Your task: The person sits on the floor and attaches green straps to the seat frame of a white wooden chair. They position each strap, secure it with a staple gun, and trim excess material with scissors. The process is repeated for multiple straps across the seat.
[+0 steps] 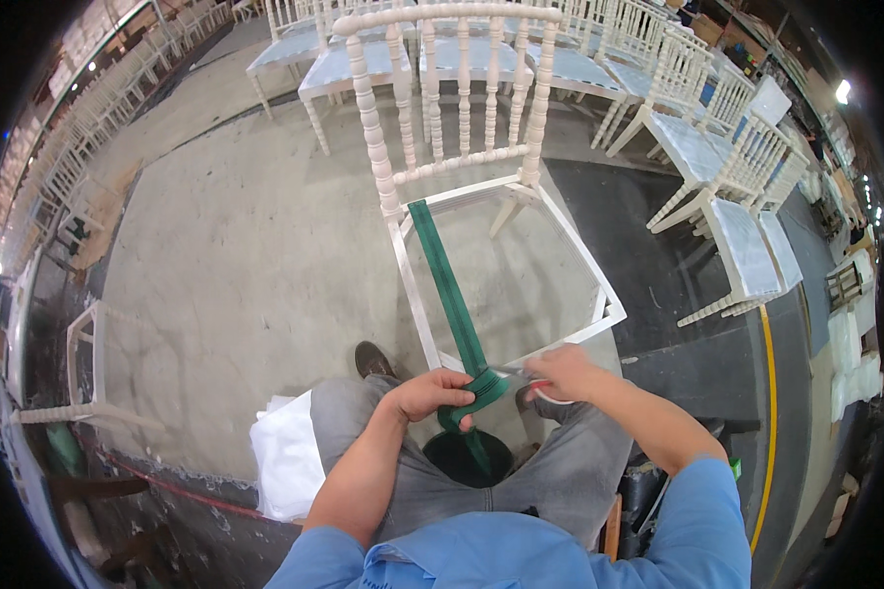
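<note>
While the green strap (449,290), laid across the white chair frame (414,294), is pinched near the front edge by the left hand (428,397), scissors (540,392) are gripped close beside it by the right hand (570,373).

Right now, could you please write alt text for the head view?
A seated person's left hand holds green webbing that runs across a seatless white chair; the right hand holds scissors near it. Other white chairs stand behind.

Blue shirt (491,552), grey trousers (584,456), dark shoe (372,360)
</note>
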`<action>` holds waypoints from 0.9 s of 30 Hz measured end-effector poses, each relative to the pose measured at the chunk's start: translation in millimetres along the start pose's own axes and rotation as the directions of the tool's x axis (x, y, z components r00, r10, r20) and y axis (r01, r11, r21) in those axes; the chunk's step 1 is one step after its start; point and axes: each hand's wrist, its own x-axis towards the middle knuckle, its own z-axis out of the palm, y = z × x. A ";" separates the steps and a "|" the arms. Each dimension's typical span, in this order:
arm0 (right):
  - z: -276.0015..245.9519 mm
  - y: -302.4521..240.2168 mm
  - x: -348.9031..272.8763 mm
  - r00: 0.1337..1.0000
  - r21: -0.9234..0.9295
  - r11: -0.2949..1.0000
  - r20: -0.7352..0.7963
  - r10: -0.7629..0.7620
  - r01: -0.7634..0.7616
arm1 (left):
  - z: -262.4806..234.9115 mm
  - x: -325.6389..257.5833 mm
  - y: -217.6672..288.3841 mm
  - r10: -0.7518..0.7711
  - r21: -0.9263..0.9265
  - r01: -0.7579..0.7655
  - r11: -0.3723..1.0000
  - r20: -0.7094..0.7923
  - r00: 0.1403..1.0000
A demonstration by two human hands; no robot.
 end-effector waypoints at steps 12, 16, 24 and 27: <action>4.7 -89.2 -377.9 0.043 0.519 0.348 -0.511 0.859 -0.781 | 78.1 108.1 -51.3 0.658 0.999 -0.041 -0.028 0.049 0.751; 60.5 -189.4 -434.6 -0.183 0.496 -0.019 -0.285 0.941 -0.868 | 54.6 133.3 -45.7 0.577 0.968 0.208 -0.137 -0.093 0.811; 118.1 -265.2 -453.0 -0.165 0.274 -0.118 -0.154 0.974 -0.954 | 63.2 144.4 -43.1 0.363 0.908 0.410 -0.085 -0.355 0.861; 122.2 -249.6 -455.4 -0.185 0.198 -0.155 -0.146 0.972 -0.968 | 65.1 134.5 -42.7 0.286 0.890 0.442 -0.116 -0.396 0.873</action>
